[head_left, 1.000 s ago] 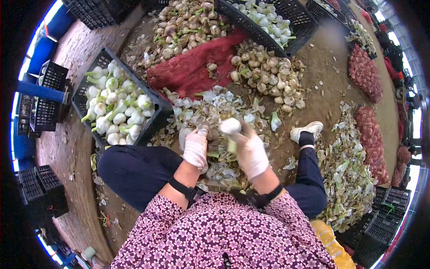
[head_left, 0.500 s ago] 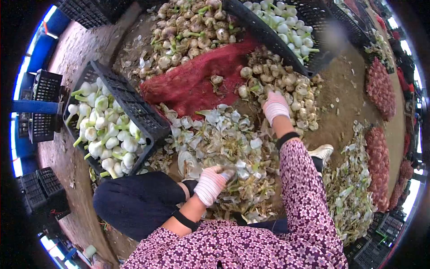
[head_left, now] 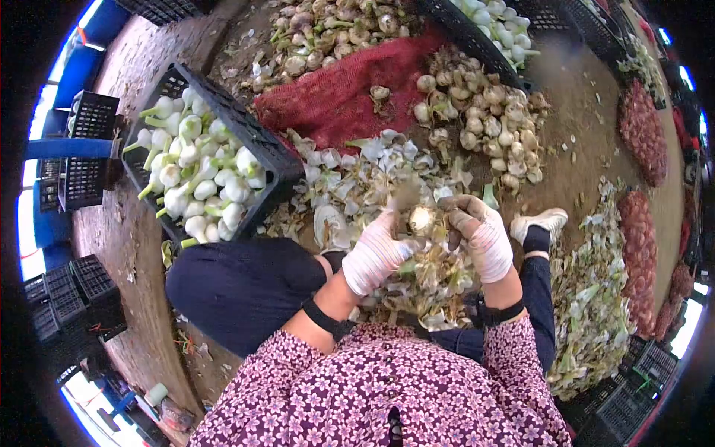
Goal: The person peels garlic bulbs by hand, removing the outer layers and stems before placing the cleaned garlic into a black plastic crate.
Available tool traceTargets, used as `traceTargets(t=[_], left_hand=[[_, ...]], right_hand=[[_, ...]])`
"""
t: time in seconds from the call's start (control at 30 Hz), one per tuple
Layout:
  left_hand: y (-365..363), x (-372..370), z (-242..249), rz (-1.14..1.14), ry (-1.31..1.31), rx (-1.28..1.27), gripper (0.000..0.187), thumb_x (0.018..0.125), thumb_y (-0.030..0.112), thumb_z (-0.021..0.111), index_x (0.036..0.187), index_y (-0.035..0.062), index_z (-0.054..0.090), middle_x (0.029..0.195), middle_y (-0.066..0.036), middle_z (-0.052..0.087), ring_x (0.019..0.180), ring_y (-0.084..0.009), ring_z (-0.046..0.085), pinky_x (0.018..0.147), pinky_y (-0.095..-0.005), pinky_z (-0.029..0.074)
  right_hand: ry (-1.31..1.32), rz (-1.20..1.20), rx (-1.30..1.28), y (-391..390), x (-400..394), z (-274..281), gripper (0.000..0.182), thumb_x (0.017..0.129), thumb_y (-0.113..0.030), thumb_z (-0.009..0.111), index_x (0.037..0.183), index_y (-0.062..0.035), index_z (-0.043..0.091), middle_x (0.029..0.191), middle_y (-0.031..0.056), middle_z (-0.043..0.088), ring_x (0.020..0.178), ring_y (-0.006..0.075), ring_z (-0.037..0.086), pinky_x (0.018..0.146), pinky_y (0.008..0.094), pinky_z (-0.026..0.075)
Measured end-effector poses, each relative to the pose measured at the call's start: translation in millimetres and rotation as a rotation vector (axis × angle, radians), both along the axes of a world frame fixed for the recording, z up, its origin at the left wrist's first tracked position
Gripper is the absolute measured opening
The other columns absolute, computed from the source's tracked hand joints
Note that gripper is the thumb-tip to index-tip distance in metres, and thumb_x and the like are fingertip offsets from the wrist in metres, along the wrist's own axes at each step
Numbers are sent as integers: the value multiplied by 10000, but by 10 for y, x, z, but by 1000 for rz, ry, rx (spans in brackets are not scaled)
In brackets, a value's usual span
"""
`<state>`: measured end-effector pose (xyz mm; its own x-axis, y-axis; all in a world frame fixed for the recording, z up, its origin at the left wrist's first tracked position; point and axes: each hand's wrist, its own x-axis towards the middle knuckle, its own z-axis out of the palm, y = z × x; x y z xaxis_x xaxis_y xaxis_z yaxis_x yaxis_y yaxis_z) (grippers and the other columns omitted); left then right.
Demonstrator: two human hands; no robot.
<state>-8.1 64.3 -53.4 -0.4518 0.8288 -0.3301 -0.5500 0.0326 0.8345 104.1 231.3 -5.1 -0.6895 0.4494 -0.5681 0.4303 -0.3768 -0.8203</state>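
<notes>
A garlic bulb point(head_left: 422, 220) is between my two hands above a heap of peelings, its pale round end facing up. My right hand point(head_left: 482, 237), gloved with dirty fingertips, is closed on its right side. From the left, my left hand point(head_left: 376, 253), in a whitish glove, has thumb and fingers closed around the bulb; its fingertips are partly blurred. Dry skins and leaves point(head_left: 387, 175) spread beneath and beyond both hands. Unpeeled garlic bulbs point(head_left: 491, 112) lie piled ahead on the right, beside a red mesh sack point(head_left: 335, 97).
On the left, a black crate point(head_left: 275, 160) holds peeled white garlic with green stems. Another black crate point(head_left: 477, 45) of white bulbs stands at the top. More unpeeled garlic point(head_left: 339, 30) lies beyond the sack. Full red mesh bags point(head_left: 638, 261) and a strip of peelings point(head_left: 596, 298) line the right.
My right hand has come back from the unpeeled pile with a garlic bulb. My left hand has risen to meet it, and both are now together over the peelings.
</notes>
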Motion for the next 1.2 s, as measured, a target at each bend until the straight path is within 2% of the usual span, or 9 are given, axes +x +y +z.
traceTargets(t=[0.1,0.17,0.23,0.27,0.37,0.5,0.93,1.1,1.2], left_hand=[[-77,116,360,-47,-181,46,795,789,43,753,1482,34,365,1303,-78,558,1160,-172,568,997,-325,471],[-137,211,558,-39,-216,68,732,776,32,766,1429,23,437,1291,-66,573,1139,-167,575,1005,-323,463],[-215,298,582,-30,130,30,737,738,-1,774,1404,27,460,1282,-66,571,1164,-183,559,1022,-331,448],[-216,268,564,-30,641,115,737,691,-16,784,1370,53,504,1263,-90,566,1192,-230,547,1023,-351,450],[-292,334,757,-38,1007,61,701,667,-7,788,1323,76,555,1251,-125,551,1204,-285,537,1007,-376,460],[-387,365,938,-85,1137,70,704,642,57,780,1314,141,588,1246,-162,566,1128,-353,564,981,-413,474],[-500,485,1092,-94,954,143,676,662,1,820,1292,52,583,1251,-109,580,1179,-249,566,1014,-366,454],[-523,543,1225,-134,952,101,653,676,14,818,1282,19,575,1227,-104,583,1146,-216,573,999,-344,457],[-560,597,1163,-84,648,170,620,703,29,808,1275,-1,571,1202,-109,591,1133,-185,571,982,-322,465]], right_hand=[[306,-419,-233,-337,145,183,395,915,-152,619,1286,-23,573,901,3,633,663,72,544,560,219,432],[338,-231,-150,-437,382,186,452,909,-206,662,1304,-20,545,973,16,641,773,97,586,665,239,482],[276,-173,-11,-608,406,195,463,889,-236,707,1262,-3,563,1003,24,656,838,120,615,759,263,505],[302,-191,32,-734,331,510,444,876,-252,733,1205,7,587,1026,40,668,886,137,631,816,271,504],[416,-259,-35,-888,434,470,403,884,-248,726,1165,13,601,1024,58,679,897,132,627,824,264,494],[358,-232,-111,-945,587,595,343,898,-232,690,1132,10,623,999,68,694,918,129,631,846,263,483],[522,-161,-327,-953,946,580,354,910,-293,674,1100,6,659,1035,65,695,916,115,637,837,275,492],[377,-148,-73,-1022,877,804,374,915,-305,691,1140,-9,658,1052,63,696,931,120,636,848,280,495],[389,-82,-27,-1030,915,846,370,918,-291,685,1156,-10,656,1051,61,697,928,123,636,845,265,496]])
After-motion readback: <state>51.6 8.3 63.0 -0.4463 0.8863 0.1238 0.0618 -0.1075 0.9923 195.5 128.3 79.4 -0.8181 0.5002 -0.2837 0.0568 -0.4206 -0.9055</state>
